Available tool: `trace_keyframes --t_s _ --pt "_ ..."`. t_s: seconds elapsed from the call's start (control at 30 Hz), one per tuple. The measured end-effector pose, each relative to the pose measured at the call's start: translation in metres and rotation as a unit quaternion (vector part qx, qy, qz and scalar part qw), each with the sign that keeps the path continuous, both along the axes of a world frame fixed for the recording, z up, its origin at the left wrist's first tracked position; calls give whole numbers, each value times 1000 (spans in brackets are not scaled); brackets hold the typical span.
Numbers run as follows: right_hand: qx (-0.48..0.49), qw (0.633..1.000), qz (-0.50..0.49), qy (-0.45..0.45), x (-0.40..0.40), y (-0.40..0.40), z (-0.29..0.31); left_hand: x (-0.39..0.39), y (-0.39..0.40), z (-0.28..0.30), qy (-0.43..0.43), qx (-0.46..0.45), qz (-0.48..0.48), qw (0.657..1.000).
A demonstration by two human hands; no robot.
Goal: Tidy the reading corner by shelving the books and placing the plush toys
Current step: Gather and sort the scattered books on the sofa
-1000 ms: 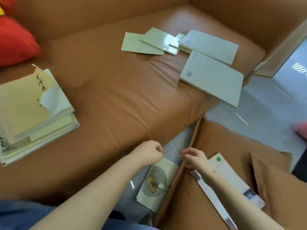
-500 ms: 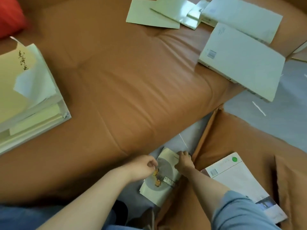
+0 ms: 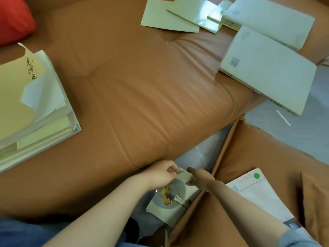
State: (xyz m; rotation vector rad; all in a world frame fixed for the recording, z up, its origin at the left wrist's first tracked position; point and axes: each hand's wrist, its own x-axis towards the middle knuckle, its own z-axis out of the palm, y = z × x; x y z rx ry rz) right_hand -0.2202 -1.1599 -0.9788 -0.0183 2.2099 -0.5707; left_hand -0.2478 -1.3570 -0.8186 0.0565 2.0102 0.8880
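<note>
- The left hand [image 3: 160, 175] is curling its fingers [image 3: 171, 169] around the top corner of a small picture book [image 3: 171, 198], pinching the edge between thumb and fingertips.
- The right hand [image 3: 200, 177] is reaching in against the same top edge with its fingers fairly straight, touching the cover rather than gripping it, as far as the head view shows.
- The picture book is lying down in the narrow gap between the sofa [image 3: 142, 86] and a brown cushion [image 3: 258, 157], on the grey floor [image 3: 194, 157], its right edge tucked against the cushion.
- The step in hand appears to be fishing this fallen book out of the gap so it can be gathered for shelving.
- The next move is likely calling for a firmer two-handed hold and a lift straight up, since the cushion is crowding one side.
- A white book [image 3: 258, 196] is resting on the cushion just beside the right forearm.
- Further out, a stack of books [image 3: 35, 107] is sitting at the sofa's left side, with a red pillow [image 3: 14, 20] behind it.
- Several pale books [image 3: 267, 72] are lying scattered across the far right of the sofa, one overhanging its edge.
- No shelf is showing here.
</note>
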Motion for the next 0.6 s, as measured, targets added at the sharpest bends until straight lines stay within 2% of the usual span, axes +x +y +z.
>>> trace_keyframes --t_s 0.1,0.23,0.4,0.5,0.6 --pt "-107 993 -37 40 1 10 39 0 6 21 46 62 1 997" --pt "-266 949 -150 76 1 31 111 0 12 63 132 147 4 980" --pt "-376 894 -243 21 5 75 209 -9 12 109 181 197 50 962" --pt "-421 857 -293 39 1 94 246 -17 16 136 254 183 43 949" --pt "-447 832 -321 75 -13 92 274 -30 14 164 305 89 21 948"
